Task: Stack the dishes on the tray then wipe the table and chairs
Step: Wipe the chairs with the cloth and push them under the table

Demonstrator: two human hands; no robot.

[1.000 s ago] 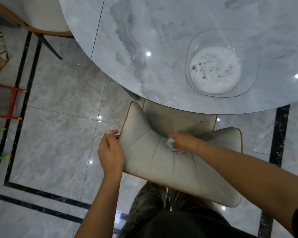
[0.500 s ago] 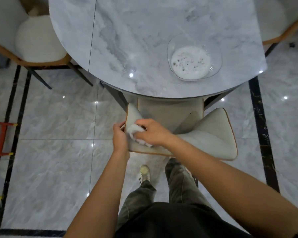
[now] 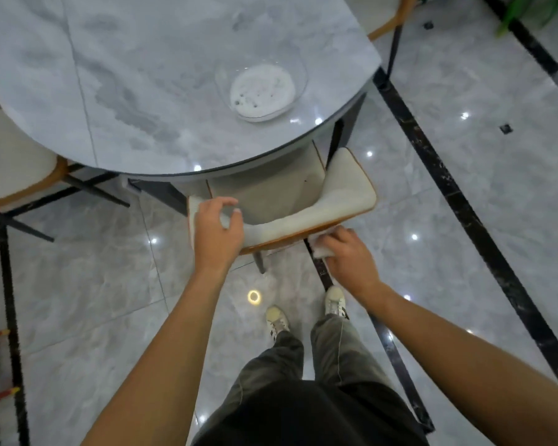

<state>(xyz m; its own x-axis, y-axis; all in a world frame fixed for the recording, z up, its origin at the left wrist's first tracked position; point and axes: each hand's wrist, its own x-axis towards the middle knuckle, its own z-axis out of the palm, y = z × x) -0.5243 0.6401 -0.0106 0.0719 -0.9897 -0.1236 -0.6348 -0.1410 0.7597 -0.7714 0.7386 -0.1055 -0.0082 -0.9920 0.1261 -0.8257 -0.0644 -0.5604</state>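
Counter, round and grey-marbled, fills the upper left over a glossy grey tiled floor crossed by black inlay lines. Three chairs show at its edge. One pale seat on an orange-brown frame stands at the far left, and a corner of another shows at the top right. The chair being wiped is tucked under the near rim, its curved cream backrest toward the person. A clear glass bowl with white foam in its bottom stands on the counter near that rim, just above the tucked chair.

The person stands behind the chair in dark trousers and pale shoes. The left hand grips the left end of the backrest, fingers and thumb curled over its padded top. The right hand holds a small white cloth, fingers curled over it, pressing it against the orange-brown outer edge of the backrest, lower right of the left hand.
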